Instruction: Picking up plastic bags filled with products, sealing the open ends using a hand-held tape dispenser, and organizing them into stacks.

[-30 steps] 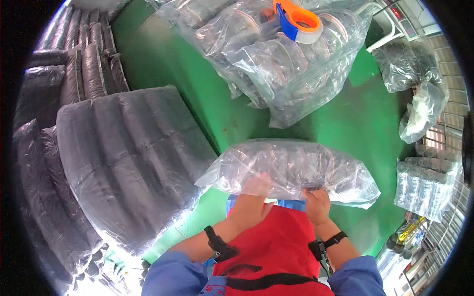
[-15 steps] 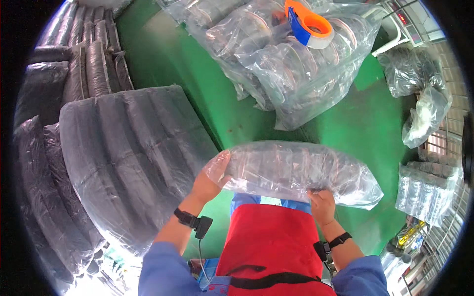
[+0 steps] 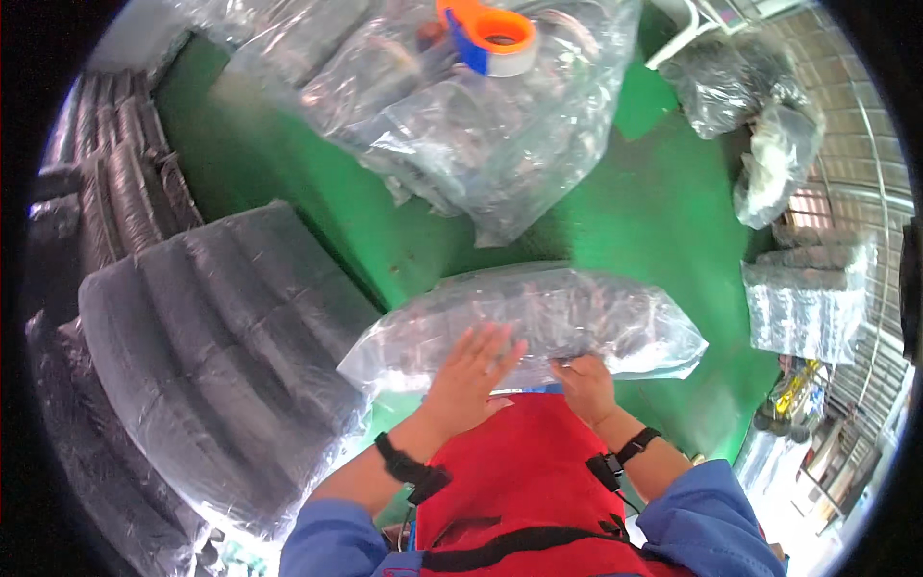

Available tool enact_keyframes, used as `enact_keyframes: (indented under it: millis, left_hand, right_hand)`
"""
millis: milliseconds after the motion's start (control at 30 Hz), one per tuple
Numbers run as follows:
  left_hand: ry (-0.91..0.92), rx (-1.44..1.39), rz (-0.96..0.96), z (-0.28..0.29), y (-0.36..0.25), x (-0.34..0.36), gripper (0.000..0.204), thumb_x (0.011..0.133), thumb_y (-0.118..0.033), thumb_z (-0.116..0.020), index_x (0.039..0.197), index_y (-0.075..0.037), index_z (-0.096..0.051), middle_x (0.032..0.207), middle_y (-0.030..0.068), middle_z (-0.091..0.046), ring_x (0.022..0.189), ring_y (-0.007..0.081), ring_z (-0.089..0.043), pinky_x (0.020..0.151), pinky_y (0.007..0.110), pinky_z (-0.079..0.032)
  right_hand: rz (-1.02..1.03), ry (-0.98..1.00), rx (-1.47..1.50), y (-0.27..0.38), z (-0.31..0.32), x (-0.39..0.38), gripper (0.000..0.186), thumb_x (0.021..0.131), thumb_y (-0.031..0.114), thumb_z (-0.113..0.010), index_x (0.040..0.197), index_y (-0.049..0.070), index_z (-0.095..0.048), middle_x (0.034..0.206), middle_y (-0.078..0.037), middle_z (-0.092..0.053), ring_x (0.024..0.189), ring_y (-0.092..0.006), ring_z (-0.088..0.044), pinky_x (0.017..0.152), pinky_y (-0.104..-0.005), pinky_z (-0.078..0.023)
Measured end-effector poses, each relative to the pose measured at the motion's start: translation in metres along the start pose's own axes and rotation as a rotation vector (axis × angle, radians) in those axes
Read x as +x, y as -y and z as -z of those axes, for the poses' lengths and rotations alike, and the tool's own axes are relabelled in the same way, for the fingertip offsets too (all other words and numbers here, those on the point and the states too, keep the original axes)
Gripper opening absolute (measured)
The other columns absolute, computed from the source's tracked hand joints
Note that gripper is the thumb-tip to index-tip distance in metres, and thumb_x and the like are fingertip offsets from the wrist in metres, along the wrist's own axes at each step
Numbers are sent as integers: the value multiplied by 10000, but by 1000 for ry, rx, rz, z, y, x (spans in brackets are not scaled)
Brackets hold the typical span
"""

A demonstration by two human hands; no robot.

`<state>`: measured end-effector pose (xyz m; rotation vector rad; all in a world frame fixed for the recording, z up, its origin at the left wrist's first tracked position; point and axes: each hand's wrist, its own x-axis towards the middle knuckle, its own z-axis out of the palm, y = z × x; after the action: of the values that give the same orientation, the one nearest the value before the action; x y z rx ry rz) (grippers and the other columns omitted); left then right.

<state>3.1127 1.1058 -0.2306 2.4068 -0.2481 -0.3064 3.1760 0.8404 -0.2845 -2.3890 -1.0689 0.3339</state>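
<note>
A long clear plastic bag (image 3: 625,322), filled with a row of ringed items I cannot make out, lies crosswise in front of my red apron (image 3: 510,462). My left hand (image 3: 466,380) rests open on the near middle of the bag, fingers spread across the plastic. My right hand (image 3: 586,389) is closed on the bag's near edge, just right of my left hand. The bag's left end reaches the large grey padded bundle (image 3: 221,346) beside me.
Clear bags of coiled items (image 3: 385,115) stand ahead, with an orange-and-blue tape dispenser (image 3: 486,38) on top. Grey rolls (image 3: 120,192) line the left. Wrapped bundles (image 3: 803,298) and dark bags (image 3: 721,82) sit along the right on the green floor (image 3: 673,202).
My left hand has shifted from the bag's left end back to its middle, fingers spread. The view has shifted, so the background appears further left.
</note>
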Motion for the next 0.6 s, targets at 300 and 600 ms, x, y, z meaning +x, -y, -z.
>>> enact_keyframes:
  millis: [300,600]
  left_hand:
    - [81,313,-25,-62,6,-8,590,846,-122,-536,1426,-187,-451,1496,114,-386,1379,291,-370,1149,443,-255]
    - [56,288,-162,-75,2,-19,578,853,-220,-580,1415,-297,-465,1523,150,-317,1401,367,-303,1139,482,-261]
  right_hand:
    - [246,96,179,20,32,-43,316,790,102,-575,1082,107,-695,929,-64,-627,919,-263,-610,816,-396,-503]
    - [-12,307,264,-56,46,-46,438,953,120,-409,1384,57,-459,1403,-160,-482,1342,-309,-406,1134,-397,-314]
